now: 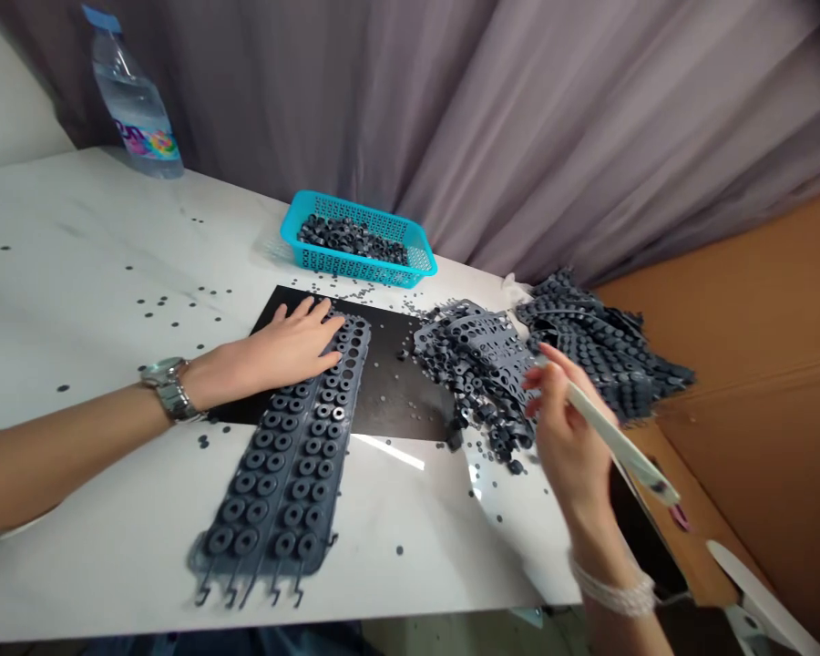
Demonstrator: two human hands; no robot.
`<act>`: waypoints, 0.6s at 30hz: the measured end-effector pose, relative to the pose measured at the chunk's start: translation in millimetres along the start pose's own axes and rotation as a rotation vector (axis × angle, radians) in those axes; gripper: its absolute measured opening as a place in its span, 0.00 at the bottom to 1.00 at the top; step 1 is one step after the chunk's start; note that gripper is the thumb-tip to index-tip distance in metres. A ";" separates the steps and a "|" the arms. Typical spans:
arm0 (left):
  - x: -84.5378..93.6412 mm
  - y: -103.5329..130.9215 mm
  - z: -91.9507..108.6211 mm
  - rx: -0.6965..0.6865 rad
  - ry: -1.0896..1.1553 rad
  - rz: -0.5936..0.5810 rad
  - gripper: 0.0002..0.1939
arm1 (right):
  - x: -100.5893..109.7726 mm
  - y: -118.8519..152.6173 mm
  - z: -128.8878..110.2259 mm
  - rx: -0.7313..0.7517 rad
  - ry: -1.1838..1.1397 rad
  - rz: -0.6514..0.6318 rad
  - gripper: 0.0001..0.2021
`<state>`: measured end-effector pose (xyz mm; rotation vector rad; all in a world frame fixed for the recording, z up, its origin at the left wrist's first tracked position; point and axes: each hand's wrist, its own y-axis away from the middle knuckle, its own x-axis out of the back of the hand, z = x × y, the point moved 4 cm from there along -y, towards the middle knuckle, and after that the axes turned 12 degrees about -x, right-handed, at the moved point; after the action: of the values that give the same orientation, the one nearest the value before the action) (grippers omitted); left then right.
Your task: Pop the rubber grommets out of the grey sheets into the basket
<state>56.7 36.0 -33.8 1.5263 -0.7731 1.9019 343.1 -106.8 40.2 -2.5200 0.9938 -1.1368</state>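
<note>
A long dark-grey rubbery sheet with rows of ring-shaped pieces lies under the left hand, running from there toward the person; open holes show just beside that hand's fingertips. The left hand is flat and wide, fingers spread across the sheet's far end. Beneath both is a flat black rectangular mat. The right hand is closed around a slim off-white stick-shaped tool, raised well apart from the sheet. Just beyond the right hand, on its left, is a heap of loose dark-grey rings and perforated sheet; farther beyond it is a pile of studded dark-grey sheets. A turquoise perforated plastic basket holding small dark pieces stands beyond the left hand. Far past that hand, leftward, stands a clear plastic bottle with a blue cap. Small dark discs dot the white tabletop around the left hand.
</note>
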 end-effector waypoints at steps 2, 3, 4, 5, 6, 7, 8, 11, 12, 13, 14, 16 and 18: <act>9.2 2.1 3.4 0.033 -0.106 0.093 0.26 | -38.1 4.3 -18.6 -0.156 -0.273 -0.195 0.19; 13.7 3.1 6.4 0.014 -0.135 0.144 0.25 | -55.6 6.3 -26.8 -0.206 -0.387 -0.271 0.18; 17.7 4.0 9.9 -0.029 -0.139 0.190 0.24 | -72.3 8.3 -33.6 -0.244 -0.467 -0.343 0.18; 20.9 4.9 13.4 -0.084 -0.119 0.224 0.22 | -87.9 10.3 -39.1 -0.266 -0.531 -0.407 0.18; 22.9 5.6 16.6 -0.143 -0.079 0.237 0.20 | -102.1 12.3 -42.9 -0.278 -0.579 -0.462 0.17; 23.6 6.2 19.3 -0.197 -0.027 0.227 0.18 | -115.0 14.6 -45.0 -0.281 -0.609 -0.513 0.18; 23.2 6.7 21.3 -0.236 0.027 0.201 0.16 | -126.4 17.0 -45.5 -0.279 -0.629 -0.560 0.18; 18.1 7.2 23.8 -0.269 0.149 0.094 0.12 | -150.5 25.8 -40.7 -0.267 -0.605 -0.677 0.19; 16.1 6.9 24.0 -0.266 0.174 0.067 0.12 | -154.9 28.6 -38.8 -0.256 -0.572 -0.703 0.19; 14.2 6.4 24.2 -0.260 0.194 0.049 0.11 | -157.6 30.9 -37.4 -0.241 -0.532 -0.718 0.18; 12.6 5.7 24.3 -0.251 0.206 0.035 0.11 | -159.1 32.6 -36.8 -0.222 -0.491 -0.724 0.17; 10.7 4.0 24.8 -0.227 0.216 0.018 0.10 | -159.6 34.4 -37.6 -0.179 -0.422 -0.721 0.17; 10.6 2.2 25.8 -0.202 0.211 0.009 0.09 | -159.4 34.7 -39.9 -0.148 -0.381 -0.716 0.17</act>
<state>69.8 16.3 -19.0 1.1811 -0.8480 1.8903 220.9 -25.4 -41.4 -3.1512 0.0645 -0.6644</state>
